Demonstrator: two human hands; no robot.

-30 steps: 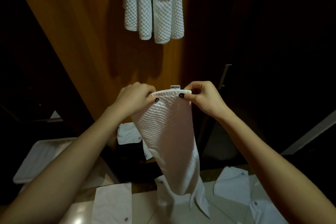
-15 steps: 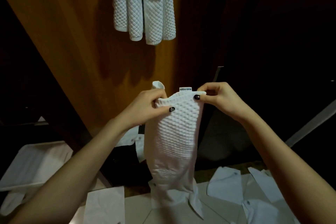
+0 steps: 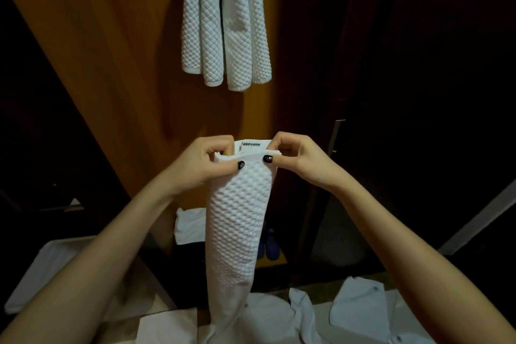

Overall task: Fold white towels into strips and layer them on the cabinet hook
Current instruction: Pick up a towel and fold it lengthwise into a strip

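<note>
- Wooden cabinet panel (image 3: pixel 111 70): orange-brown and fills the upper left. The right side of the room is too dark to make out.
- Hung towels (image 3: pixel 226 22): white waffle-weave strips against the panel, long axis vertical, lower ends pointing down. Their tops are cut off by the upper edge, so what carries them is out of view.
- Folded towel (image 3: pixel 240 218): narrow white strip held in mid-air below the hung towels, well apart from them. Its long axis is near vertical, the top edge runs between the hands, and the tail points down. The lower end blends into white cloth pieces (image 3: pixel 360 313) on the surface below; contact unclear.
- Left hand (image 3: pixel 203 165): fingers curled, thumb pinching the strip's top left corner.
- Right hand (image 3: pixel 296 159): fingers curled, thumb pinching the top right corner.
- Label (image 3: pixel 251 144): small tag standing up at the top edge; print unreadable.
</note>
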